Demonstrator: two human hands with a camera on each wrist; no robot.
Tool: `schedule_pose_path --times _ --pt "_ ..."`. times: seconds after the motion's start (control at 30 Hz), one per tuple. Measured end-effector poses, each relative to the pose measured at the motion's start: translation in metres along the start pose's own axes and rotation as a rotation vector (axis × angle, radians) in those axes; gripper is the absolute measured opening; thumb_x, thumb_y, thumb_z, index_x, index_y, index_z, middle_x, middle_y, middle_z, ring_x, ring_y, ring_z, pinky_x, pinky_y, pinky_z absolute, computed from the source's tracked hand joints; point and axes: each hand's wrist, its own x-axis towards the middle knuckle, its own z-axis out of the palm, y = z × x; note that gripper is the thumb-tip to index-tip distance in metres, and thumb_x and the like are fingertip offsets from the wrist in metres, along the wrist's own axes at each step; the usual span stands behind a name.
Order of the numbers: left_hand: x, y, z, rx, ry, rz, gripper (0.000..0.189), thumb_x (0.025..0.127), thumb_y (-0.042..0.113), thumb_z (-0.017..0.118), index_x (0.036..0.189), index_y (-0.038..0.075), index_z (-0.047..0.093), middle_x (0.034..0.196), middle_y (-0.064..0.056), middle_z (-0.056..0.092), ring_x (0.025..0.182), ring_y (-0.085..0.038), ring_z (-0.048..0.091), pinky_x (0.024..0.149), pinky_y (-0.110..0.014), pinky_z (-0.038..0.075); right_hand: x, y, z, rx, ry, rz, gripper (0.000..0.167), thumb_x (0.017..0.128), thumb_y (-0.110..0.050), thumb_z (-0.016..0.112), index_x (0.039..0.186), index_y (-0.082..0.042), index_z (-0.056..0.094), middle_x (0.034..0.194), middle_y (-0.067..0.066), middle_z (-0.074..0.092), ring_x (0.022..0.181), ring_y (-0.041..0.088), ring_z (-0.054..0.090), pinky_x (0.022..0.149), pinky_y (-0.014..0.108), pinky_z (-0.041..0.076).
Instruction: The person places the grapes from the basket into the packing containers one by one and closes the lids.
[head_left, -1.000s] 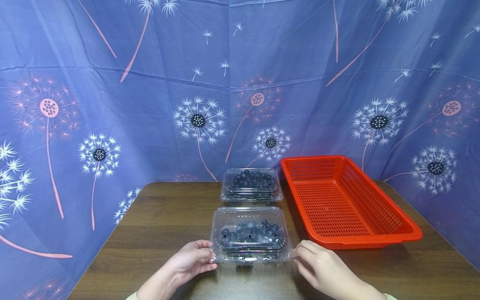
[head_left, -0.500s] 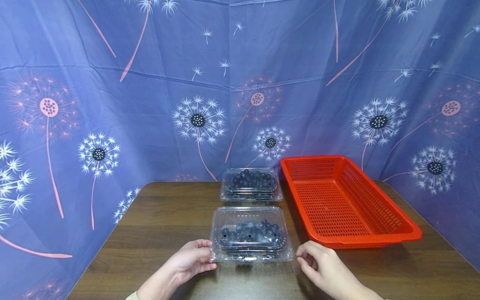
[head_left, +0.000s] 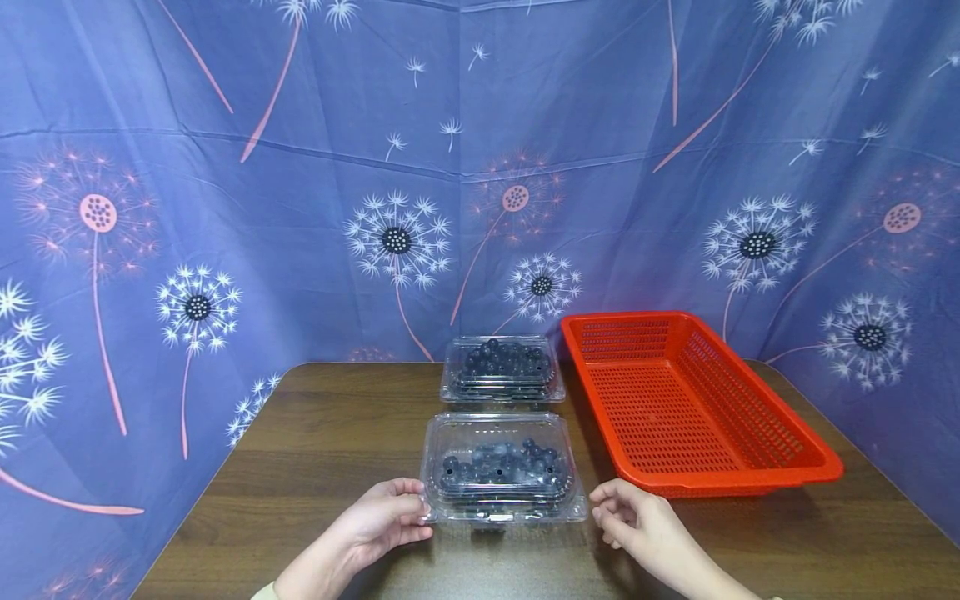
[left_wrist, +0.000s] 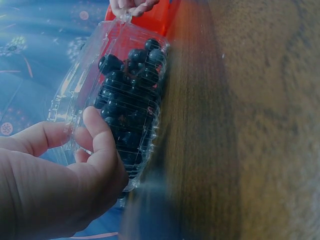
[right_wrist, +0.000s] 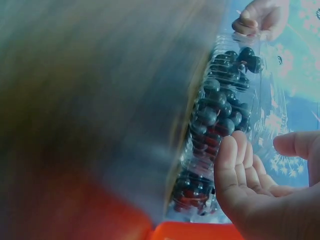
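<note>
A clear plastic clamshell box (head_left: 500, 429) with its lid down holds dark, round grapes (head_left: 502, 467). It sits at the front middle of the table. My left hand (head_left: 386, 517) pinches its front left corner; in the left wrist view the thumb and a finger (left_wrist: 50, 137) take the rim from two sides. Just off the front right corner is my right hand (head_left: 637, 525), its fingers loosely bent and nothing in them. In the right wrist view its thumb (right_wrist: 295, 142) stands apart from the fingers (right_wrist: 227, 160), close by the box.
Behind the near box stands a second lidded clamshell box (head_left: 503, 392) with dark grapes (head_left: 504, 358). To the right is a red slotted plastic basket (head_left: 727, 481). All stand on a brown wooden table (head_left: 337, 433), backed by a blue dandelion-print cloth (head_left: 300, 208).
My right hand has let go of the box's front right corner and drawn a little to the right, its fingers loosening. The left hand and the box have stayed put.
</note>
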Motion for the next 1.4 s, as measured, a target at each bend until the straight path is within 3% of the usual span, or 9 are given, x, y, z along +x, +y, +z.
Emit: schedule_pose_path --times 0.17,0.27,0.43,0.6,0.9,1.4 --pt "0.0 0.001 0.001 0.006 0.005 0.001 0.029 0.079 -0.005 0.051 0.104 0.003 0.04 0.081 -0.001 0.051 0.069 -0.012 0.055 0.07 -0.027 0.053 0.004 0.003 0.0 0.268 -0.119 0.175 0.024 0.091 -0.006 0.054 0.107 0.011 0.051 0.084 0.015 0.062 0.064 0.014 0.062 0.058 0.031 0.056" --pt "0.0 0.001 0.002 0.01 0.005 0.003 0.028 0.079 -0.005 0.051 0.104 0.003 0.04 0.08 -0.001 0.052 0.069 -0.012 0.055 0.07 -0.027 0.053 0.006 0.006 0.0 0.438 -0.182 0.259 0.03 0.092 -0.007 0.05 0.113 0.015 0.044 0.088 0.013 0.06 0.069 0.016 0.062 0.062 0.032 0.057" --pt "-0.001 0.002 0.003 0.013 0.01 0.004 0.028 0.079 -0.003 0.052 0.103 0.004 0.04 0.078 0.0 0.052 0.068 -0.011 0.055 0.069 -0.028 0.053 0.007 0.01 0.001 0.659 -0.245 0.36 0.026 0.095 -0.012 0.048 0.114 0.005 0.044 0.09 0.006 0.056 0.076 0.015 0.061 0.069 0.029 0.056" --pt "0.0 0.002 0.003 0.02 0.017 0.005 0.028 0.078 -0.003 0.052 0.102 0.004 0.041 0.078 0.0 0.052 0.068 -0.011 0.055 0.069 -0.028 0.053 0.008 0.011 0.002 0.799 -0.292 0.372 0.017 0.097 -0.016 0.045 0.111 -0.005 0.048 0.094 0.005 0.057 0.082 0.015 0.062 0.076 0.031 0.055" --pt "0.0 0.002 0.003 0.028 0.031 0.004 0.027 0.078 -0.004 0.05 0.103 0.003 0.042 0.081 -0.003 0.053 0.069 -0.011 0.055 0.068 -0.027 0.053 0.012 0.012 0.004 0.951 -0.345 0.385 0.011 0.098 -0.012 0.042 0.106 -0.011 0.05 0.094 0.001 0.058 0.084 0.014 0.063 0.085 0.034 0.053" --pt "-0.002 -0.003 0.001 0.065 0.04 -0.01 0.029 0.081 0.001 0.051 0.108 0.002 0.04 0.079 0.0 0.052 0.071 -0.011 0.054 0.067 -0.028 0.053 0.014 0.012 0.013 0.969 -0.298 0.43 0.009 0.094 -0.008 0.047 0.103 -0.01 0.049 0.092 0.0 0.058 0.087 0.016 0.062 0.085 0.033 0.053"
